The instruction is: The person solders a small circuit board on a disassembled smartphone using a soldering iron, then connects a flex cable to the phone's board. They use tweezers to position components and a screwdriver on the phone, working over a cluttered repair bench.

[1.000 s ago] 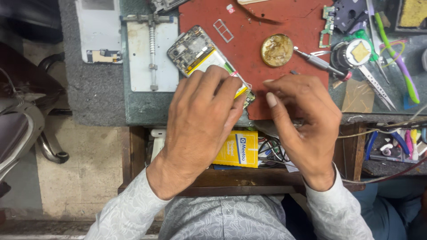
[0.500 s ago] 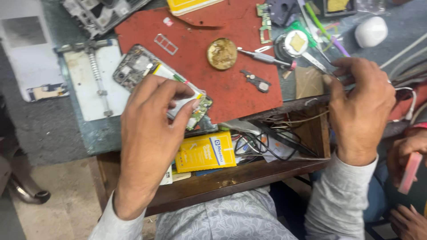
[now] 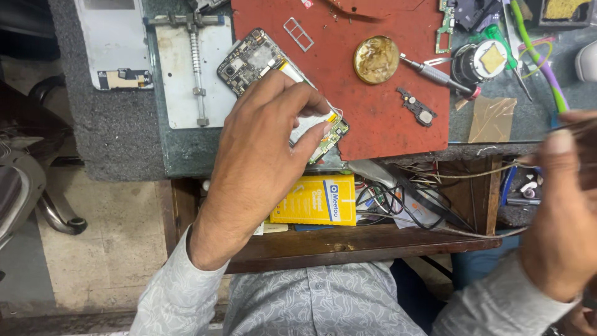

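Opened phone (image 3: 261,68): on red mat (image 3: 373,118) at worktop's (image 3: 180,155) near edge, long axis far-left to near-right; left hand (image 3: 264,155) pinches its near-right end; right hand (image 3: 569,205), well right, grip blurred.

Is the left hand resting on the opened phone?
Yes, the left hand lies over the opened phone on the red mat, fingertips at its lower end.

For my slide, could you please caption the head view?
Left hand steadies opened phone on red mat; right hand off right.
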Motion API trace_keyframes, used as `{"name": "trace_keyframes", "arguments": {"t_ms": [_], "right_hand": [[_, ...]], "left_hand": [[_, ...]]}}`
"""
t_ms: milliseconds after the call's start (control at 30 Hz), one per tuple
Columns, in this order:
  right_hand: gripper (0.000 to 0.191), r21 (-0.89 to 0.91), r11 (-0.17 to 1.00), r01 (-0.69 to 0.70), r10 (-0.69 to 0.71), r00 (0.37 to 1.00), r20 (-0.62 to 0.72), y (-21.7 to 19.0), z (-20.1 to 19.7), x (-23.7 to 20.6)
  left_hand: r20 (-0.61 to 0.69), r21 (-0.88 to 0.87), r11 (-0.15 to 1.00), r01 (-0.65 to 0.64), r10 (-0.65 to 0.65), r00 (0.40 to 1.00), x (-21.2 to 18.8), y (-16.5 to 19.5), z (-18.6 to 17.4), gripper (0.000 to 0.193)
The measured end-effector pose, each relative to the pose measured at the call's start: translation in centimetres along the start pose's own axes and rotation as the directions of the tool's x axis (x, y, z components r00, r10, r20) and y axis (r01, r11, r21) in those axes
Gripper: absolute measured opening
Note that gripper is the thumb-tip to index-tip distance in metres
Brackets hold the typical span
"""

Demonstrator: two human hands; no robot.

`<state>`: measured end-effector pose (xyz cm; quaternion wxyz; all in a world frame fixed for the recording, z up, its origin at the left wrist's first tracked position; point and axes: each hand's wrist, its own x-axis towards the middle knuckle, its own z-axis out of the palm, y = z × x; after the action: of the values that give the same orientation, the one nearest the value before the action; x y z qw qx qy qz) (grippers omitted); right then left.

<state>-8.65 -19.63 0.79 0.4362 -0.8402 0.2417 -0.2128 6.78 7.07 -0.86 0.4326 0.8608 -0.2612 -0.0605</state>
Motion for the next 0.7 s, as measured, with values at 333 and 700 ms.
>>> {"name": "trace_keyframes", "arguments": {"t_ms": [333,700], "right_hand": [[0.013,0.457,0.883,-0.104,0.034,0.987,0.159,-2.6,10.3,-3.8],[0.014,0.515,0.852,-0.098,0.005,0.984,0.179,-3.1,11.6,-4.5]], "left_hand": [[0.056,-0.042,0.999,0.019,-0.017,0.998,0.7,-0.1,-0.8,0.012],[0.022,0.042,0.998,-0.056,0.056,0.998,0.7,-0.3,-0.4,0.024]]}}
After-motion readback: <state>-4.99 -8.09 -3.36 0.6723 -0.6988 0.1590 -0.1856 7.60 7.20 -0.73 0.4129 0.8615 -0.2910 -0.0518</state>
